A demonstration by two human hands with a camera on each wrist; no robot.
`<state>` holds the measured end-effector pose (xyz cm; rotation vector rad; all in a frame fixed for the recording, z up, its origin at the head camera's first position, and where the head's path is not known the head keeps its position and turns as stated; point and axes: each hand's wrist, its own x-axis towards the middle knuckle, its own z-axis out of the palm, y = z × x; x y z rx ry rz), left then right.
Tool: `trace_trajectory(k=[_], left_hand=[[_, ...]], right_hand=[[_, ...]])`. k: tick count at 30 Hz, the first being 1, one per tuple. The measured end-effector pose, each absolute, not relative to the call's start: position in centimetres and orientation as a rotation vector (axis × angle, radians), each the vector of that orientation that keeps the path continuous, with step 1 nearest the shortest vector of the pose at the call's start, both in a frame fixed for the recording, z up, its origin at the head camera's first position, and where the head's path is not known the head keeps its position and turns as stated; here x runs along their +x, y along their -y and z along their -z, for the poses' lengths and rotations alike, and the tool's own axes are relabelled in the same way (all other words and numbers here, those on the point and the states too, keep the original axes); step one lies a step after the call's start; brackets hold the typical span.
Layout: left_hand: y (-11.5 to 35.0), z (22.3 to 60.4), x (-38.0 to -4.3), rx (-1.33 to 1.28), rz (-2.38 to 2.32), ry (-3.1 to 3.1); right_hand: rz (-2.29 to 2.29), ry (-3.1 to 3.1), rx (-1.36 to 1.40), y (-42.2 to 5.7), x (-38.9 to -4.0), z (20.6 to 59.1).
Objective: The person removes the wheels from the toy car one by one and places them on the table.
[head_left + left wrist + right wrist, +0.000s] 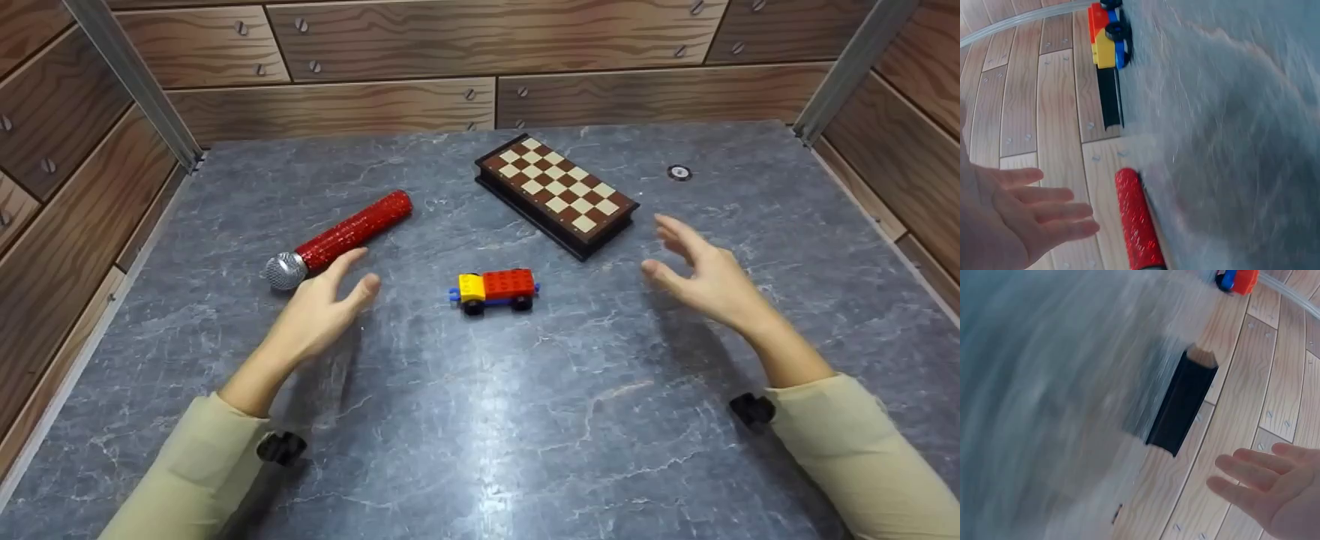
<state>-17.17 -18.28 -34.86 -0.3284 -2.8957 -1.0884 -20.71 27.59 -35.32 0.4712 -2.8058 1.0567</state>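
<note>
My left hand (319,311) hovers over the table just by a red glittery microphone (356,230) with a silver mesh head; its fingers are extended and hold nothing. On the other side my right hand (709,281) is held above the table with fingers spread and relaxed, nearest to a folded chessboard box (555,191). Between the hands stands a toy brick car (495,289), yellow and red with black wheels and a blue base. The left wrist view shows the microphone (1139,219) beside the fingers. In the right wrist view the box's dark side (1182,405) faces the hand.
A small round black-and-white chip (679,173) lies at the back right of the grey marbled table (562,465). Wood-patterned walls (390,41) with metal corner posts (139,82) enclose the table at the back and sides.
</note>
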Motion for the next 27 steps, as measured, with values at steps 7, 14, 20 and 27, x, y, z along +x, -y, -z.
trace_trajectory(k=[7, 14, 20, 27], left_hand=[[17.3, 35.3, -18.0, -0.241, 1.558, 2.737], [15.9, 35.8, -19.1, 0.001, 2.29, 2.506], [14.7, 36.4, -20.0, 0.146, 2.567, 2.4], [13.3, 36.8, -20.9, 0.359, 2.742, 2.295]], right_hand=[[-1.509, 2.724, 0.437, -26.1, -21.4, 35.4], [-1.91, 2.675, 0.355, -24.3, -22.3, 35.7], [-2.134, 2.678, 0.246, -22.7, -22.9, 36.0], [-2.362, 2.703, 0.139, -21.1, -23.9, 36.4]])
